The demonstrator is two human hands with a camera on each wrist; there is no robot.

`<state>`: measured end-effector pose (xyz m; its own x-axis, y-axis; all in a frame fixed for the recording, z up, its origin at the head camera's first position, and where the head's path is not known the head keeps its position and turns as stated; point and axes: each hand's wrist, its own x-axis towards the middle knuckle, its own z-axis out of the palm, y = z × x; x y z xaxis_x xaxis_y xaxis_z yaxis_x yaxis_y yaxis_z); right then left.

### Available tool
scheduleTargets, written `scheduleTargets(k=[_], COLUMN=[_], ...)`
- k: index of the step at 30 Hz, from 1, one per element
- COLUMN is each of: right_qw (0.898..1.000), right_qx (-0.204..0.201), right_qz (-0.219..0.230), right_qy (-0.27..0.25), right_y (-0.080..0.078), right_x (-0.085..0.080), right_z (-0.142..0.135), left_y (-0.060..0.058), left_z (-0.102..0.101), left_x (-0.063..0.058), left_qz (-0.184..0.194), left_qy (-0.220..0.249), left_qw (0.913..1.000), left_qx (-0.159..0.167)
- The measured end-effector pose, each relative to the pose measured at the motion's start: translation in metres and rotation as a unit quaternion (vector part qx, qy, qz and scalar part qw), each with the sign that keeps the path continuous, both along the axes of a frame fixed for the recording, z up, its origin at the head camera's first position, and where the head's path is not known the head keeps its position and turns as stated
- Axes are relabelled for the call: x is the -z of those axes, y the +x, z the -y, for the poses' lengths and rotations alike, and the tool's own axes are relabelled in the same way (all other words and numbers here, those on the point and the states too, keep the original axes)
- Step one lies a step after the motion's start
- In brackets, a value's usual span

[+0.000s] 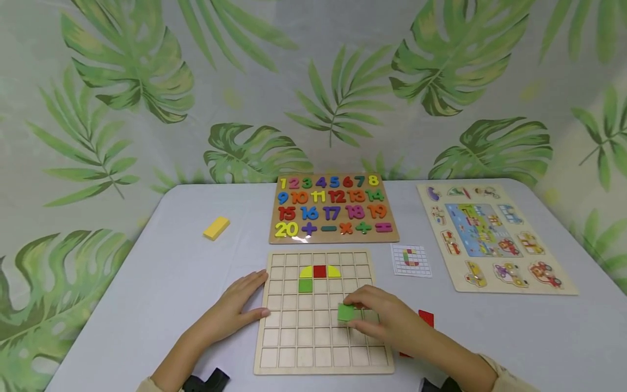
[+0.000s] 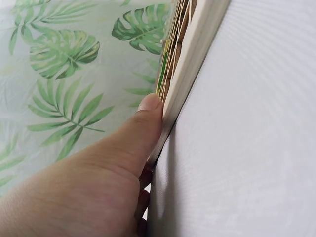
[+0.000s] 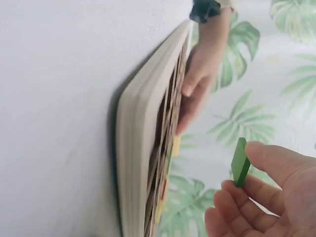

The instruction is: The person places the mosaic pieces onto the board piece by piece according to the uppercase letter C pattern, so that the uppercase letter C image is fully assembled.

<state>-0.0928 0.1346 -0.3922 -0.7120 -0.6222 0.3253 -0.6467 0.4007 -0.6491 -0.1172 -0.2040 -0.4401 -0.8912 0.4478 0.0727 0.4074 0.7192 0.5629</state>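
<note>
My right hand (image 1: 387, 318) pinches a green square tile (image 1: 345, 312) between thumb and fingers over the right half of a wooden grid board (image 1: 305, 357). In the right wrist view the green tile (image 3: 240, 164) is held clear of the board. My left hand (image 1: 229, 311) rests against the board's left edge, its fingers extended; the left wrist view shows the thumb (image 2: 149, 103) on the rim. Set in the upper cells are a yellow curved piece (image 1: 306, 271), a red square (image 1: 319, 271), another yellow curved piece (image 1: 333, 271) and a green square (image 1: 305, 285) below the left one.
Behind the grid board lies a number puzzle (image 1: 334, 238). A pattern card (image 1: 411, 261) sits to its right, near a vehicle puzzle board (image 1: 514, 283). A yellow block (image 1: 216, 228) lies at left. Red pieces (image 1: 426, 318) are partly hidden by my right arm.
</note>
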Motion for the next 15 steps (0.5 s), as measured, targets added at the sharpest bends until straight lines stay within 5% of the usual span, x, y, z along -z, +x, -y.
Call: scheduleTargets(k=[15], right_qw=[0.996], right_qx=[0.036], right_qz=[0.085], right_qy=[0.02], right_y=[-0.031], right_x=[0.031], right_z=[0.055], left_y=[0.0], left_z=[-0.001], left_x=[-0.002], left_qz=[0.001], left_qy=[0.004], left_qw=[1.0], left_qx=[-0.002])
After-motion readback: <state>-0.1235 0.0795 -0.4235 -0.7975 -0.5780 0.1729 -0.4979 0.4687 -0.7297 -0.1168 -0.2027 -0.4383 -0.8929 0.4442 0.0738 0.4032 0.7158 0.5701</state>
